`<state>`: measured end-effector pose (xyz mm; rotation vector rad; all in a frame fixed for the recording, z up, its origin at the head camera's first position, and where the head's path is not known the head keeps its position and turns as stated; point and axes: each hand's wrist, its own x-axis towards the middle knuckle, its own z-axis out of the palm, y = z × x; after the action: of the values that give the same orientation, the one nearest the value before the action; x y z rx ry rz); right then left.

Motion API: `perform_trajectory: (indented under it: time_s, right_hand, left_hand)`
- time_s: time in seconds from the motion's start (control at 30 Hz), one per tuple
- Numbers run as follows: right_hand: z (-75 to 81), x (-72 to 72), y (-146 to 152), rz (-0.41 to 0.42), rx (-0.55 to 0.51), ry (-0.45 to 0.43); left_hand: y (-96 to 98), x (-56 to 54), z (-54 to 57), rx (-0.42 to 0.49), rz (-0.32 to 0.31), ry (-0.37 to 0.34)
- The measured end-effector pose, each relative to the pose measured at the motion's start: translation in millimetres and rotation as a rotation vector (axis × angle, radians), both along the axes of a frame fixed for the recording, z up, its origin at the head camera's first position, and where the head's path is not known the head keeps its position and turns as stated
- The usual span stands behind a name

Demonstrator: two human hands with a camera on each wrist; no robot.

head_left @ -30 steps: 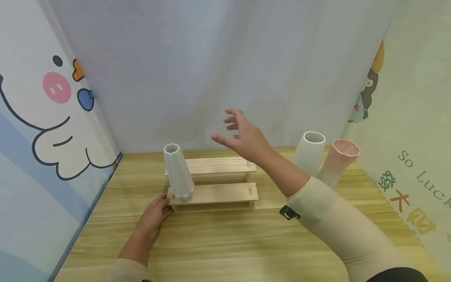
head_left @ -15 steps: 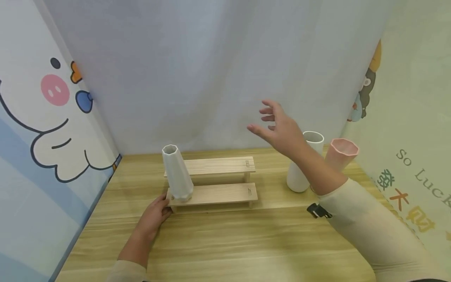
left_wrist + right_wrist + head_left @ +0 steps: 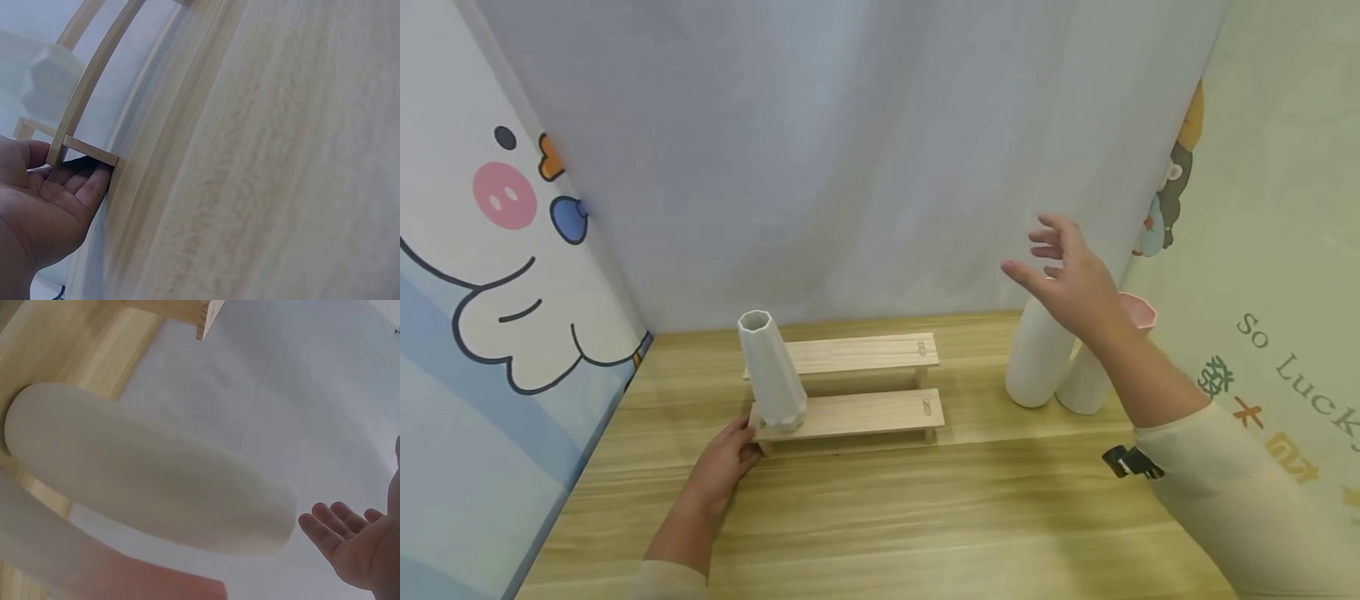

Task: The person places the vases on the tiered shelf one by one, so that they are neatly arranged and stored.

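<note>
My left hand grips the left end of the front wooden riser, its thumb at the board and fingers by the leg in the left wrist view. On that end stands a white faceted vase, leaning slightly in the head view. My right hand is raised with fingers spread and holds nothing. It overlaps the top of a smooth white vase; in the right wrist view its fingertips are right by that vase's rim. Beside it a pink and white vase is partly hidden by my right forearm.
A second wooden riser stands just behind the front one, partly covered by the faceted vase. The wooden table meets a grey curtain at the back. Printed panels flank both sides.
My right hand has moved right, away from above the risers to the smooth white vase. My left hand stays on the front riser.
</note>
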<state>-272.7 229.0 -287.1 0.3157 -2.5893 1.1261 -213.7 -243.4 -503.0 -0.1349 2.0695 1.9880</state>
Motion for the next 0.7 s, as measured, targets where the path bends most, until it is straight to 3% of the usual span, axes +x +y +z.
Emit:
perform_trajectory:
  time_s: [0.43,0.7]
  right_hand:
    - [-16.1,10.7,50,-0.124,0.016,0.021]
    - [-26.5,21.9,83,-0.199,-0.046,0.014]
  left_hand:
    - [0.5,-1.3,-2.7,-0.014,0.001,-0.014]
    - [1.3,0.1,-1.0,-0.020,0.018,-0.023]
